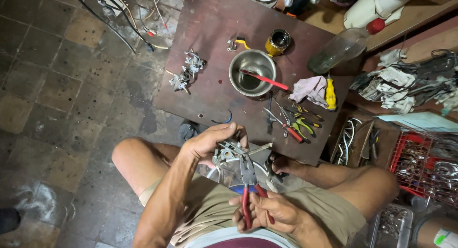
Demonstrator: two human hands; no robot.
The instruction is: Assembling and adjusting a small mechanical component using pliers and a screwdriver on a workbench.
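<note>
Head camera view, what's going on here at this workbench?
A seated person holds a small metal part in the left hand and grips it with red-handled pliers held in the right hand, working over their lap. In front of them a low brown table carries a steel bowl with a red-handled tool in it, another metal assembly, a rag, a yellow screwdriver and several more pliers.

Steel bowl and scattered pliers crowd the table's right half.
</note>
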